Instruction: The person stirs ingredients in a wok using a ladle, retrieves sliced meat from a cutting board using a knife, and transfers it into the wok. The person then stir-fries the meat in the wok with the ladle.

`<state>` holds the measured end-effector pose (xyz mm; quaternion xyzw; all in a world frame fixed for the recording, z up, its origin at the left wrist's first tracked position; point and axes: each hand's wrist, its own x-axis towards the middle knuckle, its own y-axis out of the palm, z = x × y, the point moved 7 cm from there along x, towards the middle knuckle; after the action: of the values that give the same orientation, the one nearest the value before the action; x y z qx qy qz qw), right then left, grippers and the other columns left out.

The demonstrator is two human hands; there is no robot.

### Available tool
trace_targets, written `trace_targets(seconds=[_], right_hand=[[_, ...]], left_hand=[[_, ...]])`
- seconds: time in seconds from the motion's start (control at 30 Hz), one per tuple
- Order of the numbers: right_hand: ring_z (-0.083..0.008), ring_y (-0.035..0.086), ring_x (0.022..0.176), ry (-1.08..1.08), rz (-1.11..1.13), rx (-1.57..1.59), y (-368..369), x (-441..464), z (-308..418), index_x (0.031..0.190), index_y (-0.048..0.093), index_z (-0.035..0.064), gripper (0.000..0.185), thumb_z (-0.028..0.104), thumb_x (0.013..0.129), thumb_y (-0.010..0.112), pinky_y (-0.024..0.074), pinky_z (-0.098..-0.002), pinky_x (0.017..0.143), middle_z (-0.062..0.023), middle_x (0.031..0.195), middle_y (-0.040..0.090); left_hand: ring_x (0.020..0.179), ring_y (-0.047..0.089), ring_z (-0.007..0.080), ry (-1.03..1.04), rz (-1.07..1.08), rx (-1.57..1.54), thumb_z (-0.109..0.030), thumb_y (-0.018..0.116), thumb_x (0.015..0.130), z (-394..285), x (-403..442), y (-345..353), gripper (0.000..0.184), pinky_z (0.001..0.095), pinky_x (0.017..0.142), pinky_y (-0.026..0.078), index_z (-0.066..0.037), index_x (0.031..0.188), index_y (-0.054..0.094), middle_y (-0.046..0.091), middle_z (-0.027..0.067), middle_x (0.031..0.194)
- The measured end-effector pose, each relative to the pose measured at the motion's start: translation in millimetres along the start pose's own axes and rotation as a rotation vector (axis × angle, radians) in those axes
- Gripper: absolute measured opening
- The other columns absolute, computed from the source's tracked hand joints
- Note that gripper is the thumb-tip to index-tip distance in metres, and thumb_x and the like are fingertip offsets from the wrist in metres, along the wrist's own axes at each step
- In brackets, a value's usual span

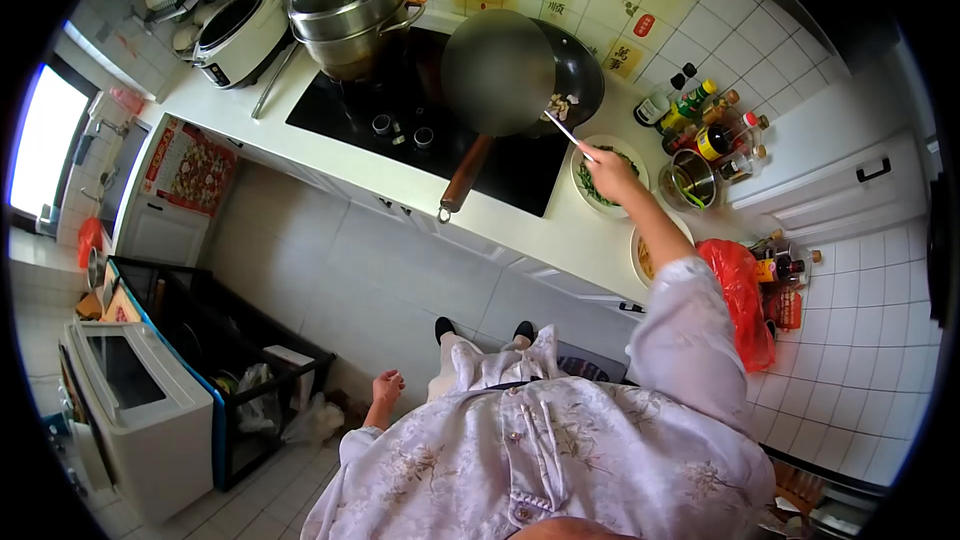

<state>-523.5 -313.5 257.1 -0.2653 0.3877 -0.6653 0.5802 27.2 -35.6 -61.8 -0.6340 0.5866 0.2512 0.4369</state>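
My right hand [610,175] grips a pair of light-coloured chopsticks [563,127] over the near right side of the dark wok [580,55]. Their tips reach small pale and brown food pieces [562,105] inside the wok. A round blur hides much of the wok. Its brown wooden handle [466,178] points towards me, with no hand on it. Below my right hand is a plate of chopped green vegetables [600,177], partly covered by the hand. Down by my side hangs my left hand [387,386], holding nothing, with its fingers loosely apart.
A lidded steel steamer pot [350,15] stands on the black cooktop [335,105], left of the wok. Further left is a white rice cooker [235,40]. Several sauce bottles [700,120], a steel bowl [690,180] and a red plastic bag [738,300] occupy the right side.
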Motion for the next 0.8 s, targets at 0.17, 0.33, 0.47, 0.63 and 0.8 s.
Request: trace_targets(seconds=[0.17, 0.33, 0.47, 0.63, 0.8], right_hand=[[-0.0304, 0.055, 0.088, 0.058, 0.025, -0.314, -119.0, -55.3, -13.4, 0.113, 0.053, 0.0226, 0.032, 0.017, 0.082, 0.047, 0.0436, -0.0366, 0.076, -0.0173, 0.099, 0.056], [-0.0301, 0.055, 0.088, 0.118, 0.106, -0.512, -156.4, -77.2, 12.4, 0.112, 0.053, 0.0236, 0.032, 0.017, 0.082, 0.046, 0.0432, -0.0379, 0.075, -0.0139, 0.099, 0.057], [-0.0314, 0.054, 0.089, 0.074, 0.098, -0.374, -100.2, -42.2, -0.9, 0.115, 0.050, 0.0264, 0.033, 0.019, 0.083, 0.044, 0.0424, -0.0372, 0.078, -0.0151, 0.102, 0.055], [-0.0359, 0.054, 0.084, 0.010, -0.078, -0.241, -59.1, 17.9, 12.8, 0.116, 0.048, 0.0270, 0.034, 0.018, 0.083, 0.045, 0.0436, -0.0398, 0.073, -0.0202, 0.092, 0.056], [-0.0358, 0.054, 0.083, 0.031, -0.048, -0.356, -50.0, 28.4, 12.8, 0.118, 0.046, 0.0263, 0.036, 0.017, 0.083, 0.044, 0.0434, -0.0413, 0.072, -0.0192, 0.092, 0.056]], left_hand=[[0.057, 0.057, 0.0141, -0.049, 0.035, 0.060, -0.016, 0.053, 0.078, 29.2, -0.7, -0.5, 0.031, 0.0238, 0.045, 0.042, 0.001, 0.103, 0.055, 0.058, 0.0051, 0.071], [0.056, 0.056, 0.0145, 0.048, 0.071, 0.171, -0.014, 0.054, 0.077, 12.8, 1.3, 9.3, 0.030, 0.0251, 0.047, 0.043, 0.003, 0.101, 0.054, 0.058, 0.0057, 0.070], [0.059, 0.056, 0.0144, 0.012, 0.143, 0.053, -0.014, 0.054, 0.077, -1.6, 33.3, 27.1, 0.031, 0.0255, 0.050, 0.045, 0.003, 0.103, 0.053, 0.058, 0.0056, 0.073], [0.066, 0.056, 0.0138, 0.090, 0.073, 0.040, -0.015, 0.052, 0.079, -55.3, 17.1, 22.2, 0.031, 0.0237, 0.055, 0.044, 0.002, 0.105, 0.051, 0.058, 0.0061, 0.079], [0.063, 0.057, 0.0135, 0.046, 0.069, 0.038, -0.015, 0.053, 0.079, -30.4, 19.7, 7.3, 0.032, 0.0239, 0.050, 0.042, 0.001, 0.106, 0.051, 0.059, 0.0055, 0.076]])
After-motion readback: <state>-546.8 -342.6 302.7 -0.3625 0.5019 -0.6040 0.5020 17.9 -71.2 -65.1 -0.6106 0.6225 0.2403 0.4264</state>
